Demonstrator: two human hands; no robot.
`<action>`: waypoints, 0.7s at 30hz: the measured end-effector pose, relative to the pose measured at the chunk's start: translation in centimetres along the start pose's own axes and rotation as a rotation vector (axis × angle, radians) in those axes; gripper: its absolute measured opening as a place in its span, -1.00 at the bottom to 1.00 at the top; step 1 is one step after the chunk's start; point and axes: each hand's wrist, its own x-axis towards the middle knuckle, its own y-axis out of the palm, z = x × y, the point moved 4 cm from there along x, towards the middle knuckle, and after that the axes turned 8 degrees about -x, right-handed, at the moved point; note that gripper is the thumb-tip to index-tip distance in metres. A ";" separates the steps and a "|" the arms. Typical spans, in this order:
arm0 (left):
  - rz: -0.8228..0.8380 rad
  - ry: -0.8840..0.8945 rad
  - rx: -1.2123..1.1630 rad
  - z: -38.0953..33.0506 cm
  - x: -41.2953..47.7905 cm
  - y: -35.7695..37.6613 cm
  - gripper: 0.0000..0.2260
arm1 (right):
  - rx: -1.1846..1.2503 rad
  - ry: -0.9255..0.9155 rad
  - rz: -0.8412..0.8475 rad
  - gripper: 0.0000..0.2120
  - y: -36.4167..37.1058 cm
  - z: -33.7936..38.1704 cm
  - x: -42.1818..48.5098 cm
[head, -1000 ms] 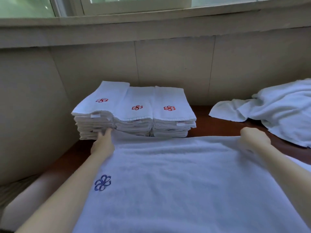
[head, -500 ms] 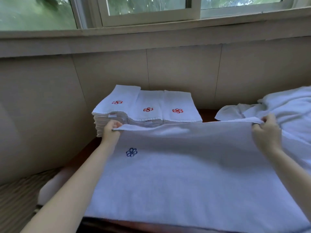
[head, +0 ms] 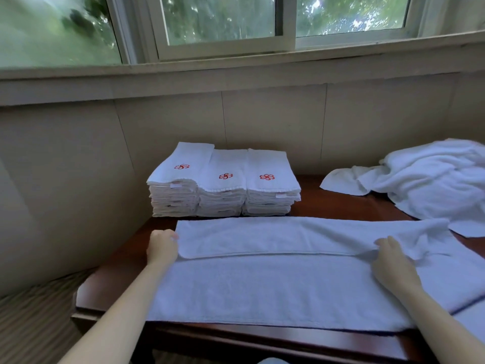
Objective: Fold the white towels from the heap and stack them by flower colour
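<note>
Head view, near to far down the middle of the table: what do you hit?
Dark wooden table edge → white towel being folded → its folded-over flap → three stacks of folded red-flower towels → beige tiled wall → window.

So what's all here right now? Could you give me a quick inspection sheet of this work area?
Surface: dark wooden table, partly covered.
Job's things: white towel spread flat, far edge folded toward the person; three folded stacks with red flowers on top; unfolded heap at right.
Clutter: nothing seen.
Hands: left hand grips the fold's left end; right hand holds its right end.
Cables: nothing seen.
Surroundings: panelled wall, window with greenery outside.
</note>
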 end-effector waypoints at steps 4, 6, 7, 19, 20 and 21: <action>0.045 0.214 0.438 -4.3 -4.2 3.9 -0.55 | -0.131 -0.003 0.068 -0.52 0.0 0.6 -1.1; 0.173 0.196 0.425 -6.0 -6.5 7.1 -0.57 | -0.141 0.010 0.087 -0.51 0.1 0.4 -1.5; 0.232 0.157 0.421 -6.5 -7.3 8.2 -0.59 | -0.147 0.012 0.094 -0.51 0.1 0.2 -1.6; 0.106 -0.149 0.341 -1.0 0.4 3.0 -0.49 | -0.472 -0.127 0.097 -0.44 -0.1 6.6 -3.8; 0.095 -0.192 0.302 -1.0 1.3 2.7 -0.48 | -0.495 -0.145 0.120 -0.46 0.3 8.6 -4.0; 0.094 -0.221 0.263 -1.0 2.2 2.5 -0.48 | -0.511 -0.175 0.130 -0.52 0.8 10.6 -4.2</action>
